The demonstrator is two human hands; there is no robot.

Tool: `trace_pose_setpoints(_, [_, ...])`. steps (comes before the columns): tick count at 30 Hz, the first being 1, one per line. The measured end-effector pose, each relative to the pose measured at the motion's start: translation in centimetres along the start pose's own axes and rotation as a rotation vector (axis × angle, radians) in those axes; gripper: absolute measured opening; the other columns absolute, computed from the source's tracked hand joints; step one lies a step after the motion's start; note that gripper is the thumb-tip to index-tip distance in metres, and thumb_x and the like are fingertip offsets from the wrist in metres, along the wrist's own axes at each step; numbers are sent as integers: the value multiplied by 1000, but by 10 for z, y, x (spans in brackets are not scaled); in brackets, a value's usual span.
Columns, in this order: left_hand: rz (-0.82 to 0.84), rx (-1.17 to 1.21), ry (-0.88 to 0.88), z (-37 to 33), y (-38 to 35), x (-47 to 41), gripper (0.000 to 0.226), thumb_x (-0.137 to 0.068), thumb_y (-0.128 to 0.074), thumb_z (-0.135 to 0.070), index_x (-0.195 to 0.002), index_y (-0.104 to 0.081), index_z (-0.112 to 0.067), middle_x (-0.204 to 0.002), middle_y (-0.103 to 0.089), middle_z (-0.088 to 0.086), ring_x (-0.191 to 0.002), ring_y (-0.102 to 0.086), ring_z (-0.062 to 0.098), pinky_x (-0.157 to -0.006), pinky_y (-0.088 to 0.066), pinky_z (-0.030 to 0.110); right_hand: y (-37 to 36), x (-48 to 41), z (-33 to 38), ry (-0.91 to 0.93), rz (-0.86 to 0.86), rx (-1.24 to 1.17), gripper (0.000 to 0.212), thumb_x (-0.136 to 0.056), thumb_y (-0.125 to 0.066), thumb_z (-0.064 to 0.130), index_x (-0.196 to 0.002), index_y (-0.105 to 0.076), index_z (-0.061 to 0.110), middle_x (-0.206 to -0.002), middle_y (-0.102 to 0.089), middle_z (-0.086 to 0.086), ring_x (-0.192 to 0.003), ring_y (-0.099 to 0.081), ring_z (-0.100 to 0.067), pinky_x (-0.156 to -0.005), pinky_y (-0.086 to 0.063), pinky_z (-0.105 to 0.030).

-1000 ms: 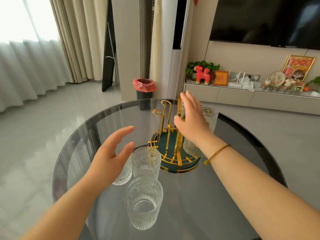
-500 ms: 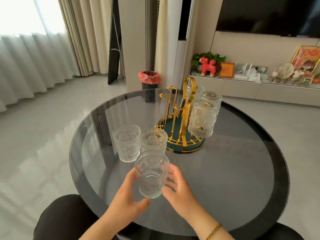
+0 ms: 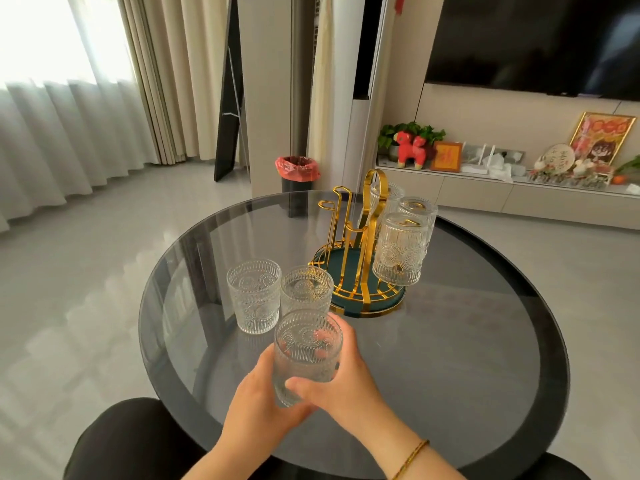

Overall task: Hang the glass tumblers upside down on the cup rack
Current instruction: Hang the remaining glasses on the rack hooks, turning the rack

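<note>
Both hands — left hand (image 3: 258, 407), right hand (image 3: 341, 386) — clasp one upright glass (image 3: 307, 351) above the worktop (image 3: 467, 358), ready for inverting; rack (image 3: 360, 271) beyond holds three upside down; two glasses (image 3: 253, 299) wait.

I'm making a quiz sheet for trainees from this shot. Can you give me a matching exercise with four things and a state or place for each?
Things:
1. held tumbler
2. left-most tumbler
3. nearest hung tumbler
4. cup rack

States or places:
A. upside down on a gold peg
B. gripped by both the left hand and right hand
C. standing upright on the glass table, untouched
D. gold wire on a dark green tray

Pairs: 1-B, 2-C, 3-A, 4-D
</note>
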State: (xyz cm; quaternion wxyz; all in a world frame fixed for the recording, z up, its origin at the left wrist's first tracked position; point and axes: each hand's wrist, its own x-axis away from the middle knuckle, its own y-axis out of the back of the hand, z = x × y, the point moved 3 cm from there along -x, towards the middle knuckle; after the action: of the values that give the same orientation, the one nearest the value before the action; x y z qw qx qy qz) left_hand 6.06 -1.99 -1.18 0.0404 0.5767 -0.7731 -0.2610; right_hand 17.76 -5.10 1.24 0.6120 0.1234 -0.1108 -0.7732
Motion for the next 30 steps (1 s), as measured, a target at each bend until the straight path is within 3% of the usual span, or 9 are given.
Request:
trace_pose_setpoints(3, [-6,147,3,-6,10,0,75,-49,-82,-26,-104,-37,-47,-104,-58,-19,-96,-53,-6,-75,-35,-3,4,-2,14,31,8,-80,74,-45,-73,37,-102,-29,54,-112,-46,23,-106,-51,-2,-88,-46,-22])
trace_pose_setpoints(6, [0,317,20,-17,24,-10,70,-40,-75,-34,-101,-43,-42,-107,-59,-5,-96,-58,0,-75,-44,6,8,-11,33,50,9,-291,70,-44,-74,34,-102,-35,41,-113,-50,11,-105,-53,-6,-85,-49,-25])
trace_pose_setpoints(11, [40,565,57,-32,40,-35,65,-38,-83,-30,-93,-49,-36,-81,-71,-21,-75,-61,-13,-56,-45,3,13,-27,63,67,12,-481,76,-38,-73,43,-104,-36,37,-112,-54,10,-104,-55,-7,-89,-51,-32])
trace_pose_setpoints(15, [25,552,25,-40,55,-57,55,-43,-78,-24,-92,-53,-33,-75,-71,-25,-71,-65,-6,-54,-47,5,15,-41,74,47,41,-482,86,-54,-77,40,-124,-29,27,-114,-52,10,-108,-52,-7,-93,-47,-33])
trace_pose_setpoints(17, [26,521,-6,-44,64,-69,47,-56,-79,-15,-94,-55,-30,-75,-72,-20,-71,-66,-3,-56,-48,6,20,-46,78,51,57,-444,90,-58,-70,47,-131,-23,26,-124,-46,6,-116,-48,-13,-97,-44,-36])
trace_pose_setpoints(19, [20,490,-37,-51,76,-84,42,-62,-72,-7,-93,-55,-29,-76,-73,-11,-72,-66,-3,-57,-48,6,35,-54,82,102,-4,-408,75,-66,-64,47,-128,-26,31,-127,-42,3,-115,-48,-16,-95,-45,-36])
trace_pose_setpoints(25, [58,249,-79,-95,106,-135,63,-47,-70,-31,-106,-51,-19,-94,-61,-8,-78,-65,6,-66,-52,21,105,-97,106,322,-584,-45,26,-83,-47,11,-108,-51,17,-95,-46,12,-82,-48,-2,-62,-39,0])
trace_pose_setpoints(27, [52,97,-90,-107,113,-152,65,-55,-74,-26,-113,-48,-16,-97,-60,-7,-84,-61,9,-70,-47,24,115,-117,115,372,-584,130,28,-81,-43,4,-104,-55,12,-102,-46,7,-100,-46,-10,-75,-34,-2])
trace_pose_setpoints(30, [33,-158,-118,-124,119,-178,73,-60,-76,-27,-123,-43,-13,-111,-59,2,-96,-59,20,-83,-45,32,120,-156,120,325,-465,450,42,-84,-38,5,-126,-41,8,-139,-35,-9,-132,-23,-20,-105,-15,-19])
